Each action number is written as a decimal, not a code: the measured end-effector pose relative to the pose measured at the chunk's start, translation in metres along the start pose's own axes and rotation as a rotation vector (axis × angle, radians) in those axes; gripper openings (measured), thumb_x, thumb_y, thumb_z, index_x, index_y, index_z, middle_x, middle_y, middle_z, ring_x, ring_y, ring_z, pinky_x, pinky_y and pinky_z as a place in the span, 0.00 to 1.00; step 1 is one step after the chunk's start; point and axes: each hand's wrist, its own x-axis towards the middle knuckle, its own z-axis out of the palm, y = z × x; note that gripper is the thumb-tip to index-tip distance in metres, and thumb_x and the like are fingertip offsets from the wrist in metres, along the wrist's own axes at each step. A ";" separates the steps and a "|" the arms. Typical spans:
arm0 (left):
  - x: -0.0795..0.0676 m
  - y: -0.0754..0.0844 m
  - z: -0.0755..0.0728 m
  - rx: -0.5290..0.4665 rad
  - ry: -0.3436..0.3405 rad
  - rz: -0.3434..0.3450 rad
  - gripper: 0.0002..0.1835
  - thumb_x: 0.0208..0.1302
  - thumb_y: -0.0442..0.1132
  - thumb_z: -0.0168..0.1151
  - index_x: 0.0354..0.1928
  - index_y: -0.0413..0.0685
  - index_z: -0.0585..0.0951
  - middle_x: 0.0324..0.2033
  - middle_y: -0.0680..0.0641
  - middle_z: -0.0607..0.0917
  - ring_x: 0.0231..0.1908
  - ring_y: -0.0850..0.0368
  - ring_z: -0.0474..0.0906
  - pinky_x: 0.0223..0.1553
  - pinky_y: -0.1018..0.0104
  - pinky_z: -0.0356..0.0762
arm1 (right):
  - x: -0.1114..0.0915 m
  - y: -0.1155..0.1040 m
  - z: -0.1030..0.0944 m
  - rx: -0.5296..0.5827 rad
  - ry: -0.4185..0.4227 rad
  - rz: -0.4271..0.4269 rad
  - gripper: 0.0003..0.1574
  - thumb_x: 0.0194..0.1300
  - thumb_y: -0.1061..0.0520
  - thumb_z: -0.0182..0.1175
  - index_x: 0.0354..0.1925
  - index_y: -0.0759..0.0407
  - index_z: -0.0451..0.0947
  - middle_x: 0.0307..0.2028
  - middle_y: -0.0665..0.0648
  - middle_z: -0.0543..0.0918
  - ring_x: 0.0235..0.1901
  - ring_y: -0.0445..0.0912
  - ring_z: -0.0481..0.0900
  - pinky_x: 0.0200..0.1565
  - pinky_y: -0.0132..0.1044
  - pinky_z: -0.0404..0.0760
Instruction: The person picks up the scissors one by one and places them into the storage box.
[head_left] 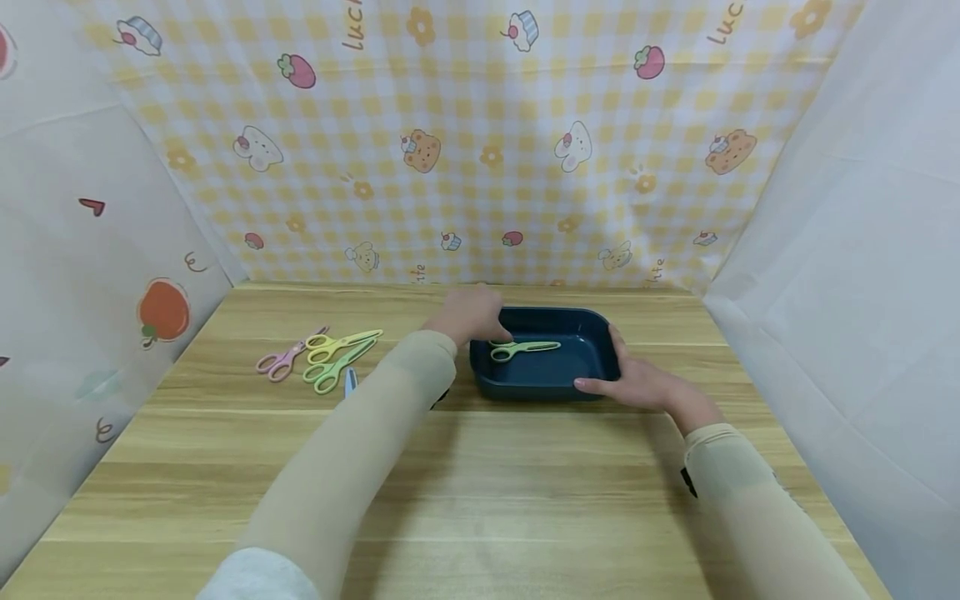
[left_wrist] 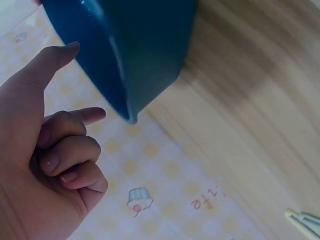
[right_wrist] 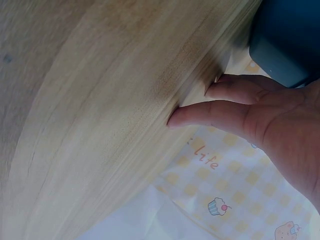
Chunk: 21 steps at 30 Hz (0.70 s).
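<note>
Dark Blue Tray Held at Its Right End, 1 Pair of Scissors Inside

The dark blue tray (head_left: 525, 390) is set towards the far side of the wood-grain table (head_left: 480, 500). Inside it, 1 pair of yellow-green scissors (head_left: 536, 346) is seen lying flat, handles turned left, blades right. The left hand (head_left: 467, 315) is poised at the tray's left end, near the scissors' handles; in the left wrist view thumb and forefinger are extended and spread, the other 3 fingers curled, nothing held. The near right corner is gripped by the right hand (head_left: 645, 383), thumb laid over the near rim, fingers set along the right side.

Left of the tray, 4 more pairs are noted on the tabletop: pink-purple scissors (head_left: 292, 351), yellow scissors (head_left: 341, 342) and green scissors (head_left: 343, 360) bunched together, and blue scissors (head_left: 351, 382) partly covered by the left sleeve (head_left: 375, 433). The back is covered by yellow-checked cloth (head_left: 480, 108).
</note>
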 end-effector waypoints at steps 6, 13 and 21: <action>-0.013 -0.011 -0.016 -0.020 0.006 -0.014 0.24 0.66 0.61 0.73 0.31 0.51 0.77 0.27 0.52 0.75 0.29 0.55 0.73 0.31 0.63 0.69 | 0.001 0.001 0.000 0.005 -0.004 0.002 0.86 0.64 0.14 0.56 0.83 0.54 0.12 0.80 0.83 0.48 0.79 0.76 0.56 0.76 0.70 0.60; -0.037 -0.024 -0.034 -0.118 0.036 -0.099 0.29 0.64 0.62 0.74 0.20 0.53 0.70 0.17 0.55 0.66 0.21 0.57 0.65 0.23 0.65 0.64 | -0.001 0.001 0.001 0.001 -0.004 0.005 0.86 0.64 0.14 0.55 0.82 0.54 0.11 0.80 0.83 0.50 0.78 0.76 0.58 0.76 0.70 0.61; -0.077 -0.043 -0.038 -0.161 0.032 -0.240 0.26 0.64 0.65 0.71 0.25 0.53 0.75 0.22 0.54 0.72 0.26 0.55 0.70 0.27 0.62 0.69 | -0.002 -0.002 0.001 0.013 0.003 -0.005 0.86 0.64 0.15 0.57 0.83 0.55 0.13 0.80 0.83 0.48 0.79 0.77 0.56 0.76 0.70 0.60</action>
